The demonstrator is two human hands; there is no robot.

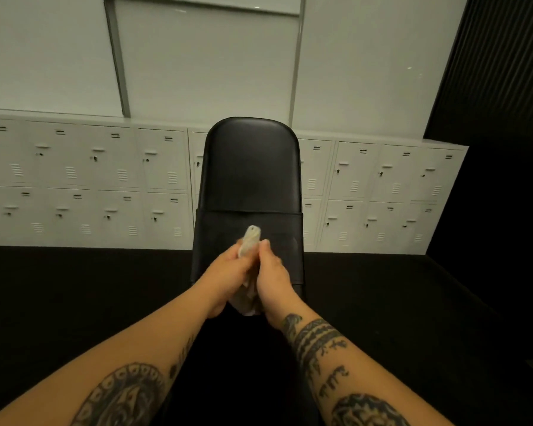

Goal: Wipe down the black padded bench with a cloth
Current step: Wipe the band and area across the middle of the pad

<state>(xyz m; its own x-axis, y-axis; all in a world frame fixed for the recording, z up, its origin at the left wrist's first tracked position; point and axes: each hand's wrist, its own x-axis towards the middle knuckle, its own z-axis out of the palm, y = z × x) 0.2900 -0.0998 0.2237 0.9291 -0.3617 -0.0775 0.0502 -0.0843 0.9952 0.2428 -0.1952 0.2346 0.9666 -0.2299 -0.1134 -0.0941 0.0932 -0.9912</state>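
The black padded bench (251,167) runs straight away from me in the middle of the view, in two pads split by a seam. A pale, bunched cloth (249,241) is held between both hands above the near pad. My left hand (228,269) grips the cloth from the left, fingers curled round it. My right hand (273,276) grips it from the right, thumb up along the cloth. One end of the cloth sticks up above the fingers and another end hangs below the palms. Whether the cloth touches the pad I cannot tell.
A row of white lockers (83,179) in two tiers lines the wall behind the bench. Dark floor (74,287) spreads on both sides. A black ribbed wall (499,72) stands at the right.
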